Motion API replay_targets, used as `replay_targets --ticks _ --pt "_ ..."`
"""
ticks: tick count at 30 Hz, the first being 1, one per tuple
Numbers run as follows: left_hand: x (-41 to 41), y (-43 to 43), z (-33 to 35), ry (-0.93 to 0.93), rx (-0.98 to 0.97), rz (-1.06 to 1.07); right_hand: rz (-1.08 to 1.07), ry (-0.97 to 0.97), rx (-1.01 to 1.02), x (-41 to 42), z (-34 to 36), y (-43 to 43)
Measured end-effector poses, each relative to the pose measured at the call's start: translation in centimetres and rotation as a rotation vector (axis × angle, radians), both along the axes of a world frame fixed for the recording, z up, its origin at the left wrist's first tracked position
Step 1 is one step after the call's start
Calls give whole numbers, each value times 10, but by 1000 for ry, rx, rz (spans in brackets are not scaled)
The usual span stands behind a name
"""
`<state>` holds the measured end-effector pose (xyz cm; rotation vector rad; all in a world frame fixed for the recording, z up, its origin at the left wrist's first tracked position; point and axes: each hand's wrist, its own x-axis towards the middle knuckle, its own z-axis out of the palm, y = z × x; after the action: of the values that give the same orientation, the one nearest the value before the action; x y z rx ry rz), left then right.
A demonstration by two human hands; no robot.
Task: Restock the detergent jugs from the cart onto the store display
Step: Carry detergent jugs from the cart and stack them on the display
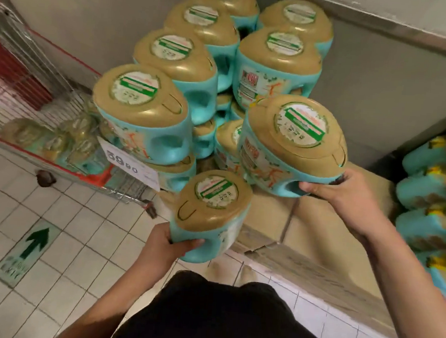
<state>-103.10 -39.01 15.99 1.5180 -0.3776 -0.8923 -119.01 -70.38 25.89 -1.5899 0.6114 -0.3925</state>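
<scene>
Detergent jugs [172,58], teal-bodied with broad gold caps, stand stacked in tiers on the store display as a worker brings two more to the pile. The left hand [168,244] has its fingers curled through the moulded handle of the left-hand jug [210,208], held low in front of the stack and above the tiled floor. The right hand [332,188] grips the handle recess of the right-hand jug [290,152], which is tilted against the stack's near corner over the cardboard base [318,229]; whether its bottom rests on anything cannot be told. More jugs lie in the wire cart [38,55] to the left, beside a price card [126,161].

The jugs look rigid and, if full, heavy enough to swing from a one-handed hold. Their plastic appears smooth, so the handle cut-out is probably the safest place to grip, with a palm under the base for setting down. The flat caps should bear the next tier, provided each jug lands level.
</scene>
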Motion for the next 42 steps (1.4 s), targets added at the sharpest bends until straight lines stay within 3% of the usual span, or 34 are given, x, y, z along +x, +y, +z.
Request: replay_targets --ticks 10,26,34,37,42 --pt "-41 -38 3 67 20 184 227 -13 50 90 -2 -61" --pt "-57 -61 -13 44 18 390 134 -31 -41 96 -33 -67" --pt "-84 -98 -50 56 40 164 98 16 -66 87 -43 -55" --pt "-85 -120 -64 -68 221 40 105 9 -120 89 -49 -54" --pt "-84 -149 -75 -233 93 80 86 -27 -130 92 -60 -48"
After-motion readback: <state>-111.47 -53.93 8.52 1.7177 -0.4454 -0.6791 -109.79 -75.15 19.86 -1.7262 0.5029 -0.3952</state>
